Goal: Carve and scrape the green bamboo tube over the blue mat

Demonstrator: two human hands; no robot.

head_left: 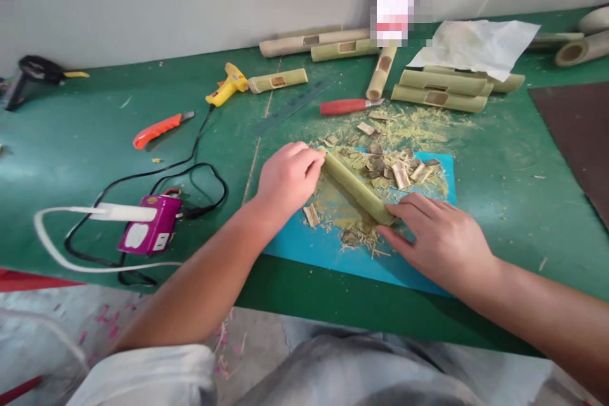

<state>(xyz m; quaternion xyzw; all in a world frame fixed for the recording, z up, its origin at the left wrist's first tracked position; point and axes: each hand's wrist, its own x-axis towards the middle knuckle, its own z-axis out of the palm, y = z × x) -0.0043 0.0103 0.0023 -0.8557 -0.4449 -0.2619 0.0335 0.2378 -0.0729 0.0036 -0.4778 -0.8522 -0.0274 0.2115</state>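
Note:
A green bamboo tube [358, 189] lies slantwise between my hands, over a blue mat [304, 244] strewn with sawdust and shavings. My left hand [291, 172] grips its far left end, fingers curled. At the near right end, my right hand [435, 231] pinches the tube between thumb and fingers. Several curled bamboo chips [401, 174] are heaped on the mat to the right of the tube. Beyond the mat lies a red-handled knife [343, 106], its blade pointing right.
Cut bamboo tubes [440, 81] lie at the back, some under white paper [476, 44]. On the left are an orange cutter [157, 132], a yellow glue gun [228, 85], a purple power block [155, 225] and loose cables. A dark board [578, 133] lies at right.

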